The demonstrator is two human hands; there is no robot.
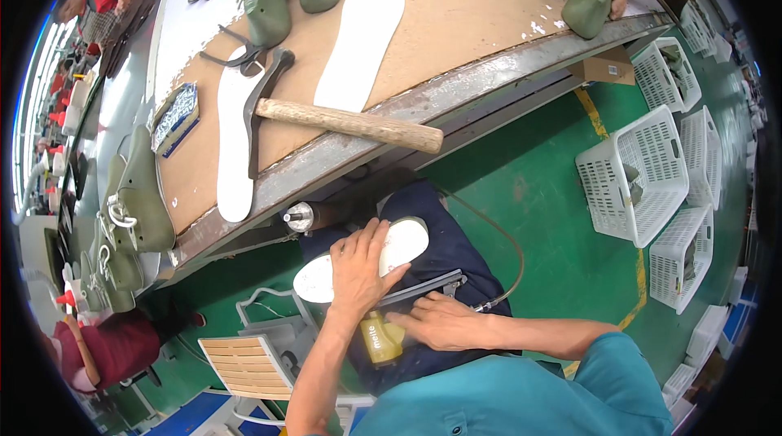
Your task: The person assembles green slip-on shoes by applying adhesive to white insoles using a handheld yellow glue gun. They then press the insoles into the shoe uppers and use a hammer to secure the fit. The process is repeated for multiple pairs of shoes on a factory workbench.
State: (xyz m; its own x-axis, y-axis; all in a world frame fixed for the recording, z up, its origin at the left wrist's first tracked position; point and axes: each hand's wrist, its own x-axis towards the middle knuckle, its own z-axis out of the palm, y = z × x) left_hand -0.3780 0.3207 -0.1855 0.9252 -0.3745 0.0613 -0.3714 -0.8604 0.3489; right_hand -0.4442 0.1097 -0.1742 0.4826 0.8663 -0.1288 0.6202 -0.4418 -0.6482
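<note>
Yeah, we're clasping a white insole (407, 242) with our left hand (356, 266) and a yellow air stapler (381, 344) with our right hand (446, 323), probably risking a jab if either slips.

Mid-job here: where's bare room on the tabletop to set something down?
Widest: the brown tabletop between the right white insole and the right-end green shoe forms, though white scraps lie near those. Smaller: below the blue box, left of the left white insole. Crowded: around the hammer and pincers.
</note>
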